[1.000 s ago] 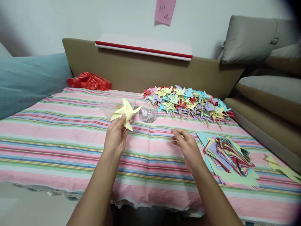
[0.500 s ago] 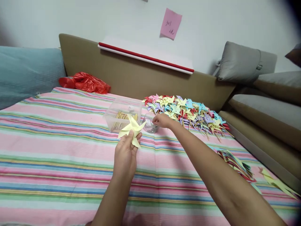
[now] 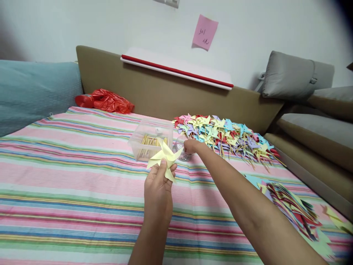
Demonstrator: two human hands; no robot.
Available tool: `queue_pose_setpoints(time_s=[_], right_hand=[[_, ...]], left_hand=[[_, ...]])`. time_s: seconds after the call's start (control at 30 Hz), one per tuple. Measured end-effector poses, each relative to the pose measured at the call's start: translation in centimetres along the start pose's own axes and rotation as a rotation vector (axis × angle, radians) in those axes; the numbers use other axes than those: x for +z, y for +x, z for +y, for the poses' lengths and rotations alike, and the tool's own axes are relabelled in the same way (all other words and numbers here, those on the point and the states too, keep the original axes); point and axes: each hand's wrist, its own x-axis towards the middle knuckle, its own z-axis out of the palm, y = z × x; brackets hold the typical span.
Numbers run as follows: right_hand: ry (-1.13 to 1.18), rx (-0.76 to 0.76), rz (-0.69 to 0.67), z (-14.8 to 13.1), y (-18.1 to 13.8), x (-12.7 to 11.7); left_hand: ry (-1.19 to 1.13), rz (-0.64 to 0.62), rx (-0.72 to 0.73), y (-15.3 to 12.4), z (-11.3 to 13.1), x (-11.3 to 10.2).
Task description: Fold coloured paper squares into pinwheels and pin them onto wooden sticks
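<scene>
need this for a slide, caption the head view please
Left hand holding a yellow paper pinwheel, right hand at a small clear container.

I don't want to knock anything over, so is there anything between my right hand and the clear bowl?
Nothing visible: the right hand is at the clear bowl, though what it touches there is hidden. To its left, the left hand holds the yellow pinwheel, one tip overlapping the bowl in this view.
</scene>
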Motion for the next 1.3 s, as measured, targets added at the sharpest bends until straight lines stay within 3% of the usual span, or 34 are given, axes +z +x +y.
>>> queue_pose_setpoints(time_s=[0.3, 0.57, 0.73, 0.87, 0.97, 1.1, 1.2, 1.3], right_hand=[[-0.083, -0.01, -0.045, 0.2, 0.6, -0.2], [-0.075, -0.021, 0.015, -0.1, 0.4, 0.4], [0.026, -0.036, 0.19, 0.3, -0.6, -0.9], [0.163, -0.056, 0.441, 2.9, -5.0, -1.6], [0.3, -0.079, 0.541, 5.8, -10.8, 1.5], [0.5, -0.051, 0.52, 8.4, -17.4, 10.1], [0.62, 0.016, 0.549, 9.1, -19.4, 15.4], [0.751, 0.028, 0.567, 10.1, -20.1, 17.7]], left_hand=[[-0.018, 0.006, 0.009, 0.1, -0.3, 0.1], [-0.016, 0.0, 0.011, 0.3, -0.4, -0.1], [-0.012, -0.006, 0.011, 0.4, -0.6, -0.3], [0.006, -0.019, 0.019, 0.2, -0.7, -0.3], [0.025, -0.038, 0.024, 0.0, -0.8, 0.0], [0.061, -0.07, 0.01, -0.2, -1.7, 0.7], [0.091, -0.11, 0.007, -0.5, -2.7, 1.1], [0.133, -0.119, 0.021, -0.6, -3.2, 1.3]])
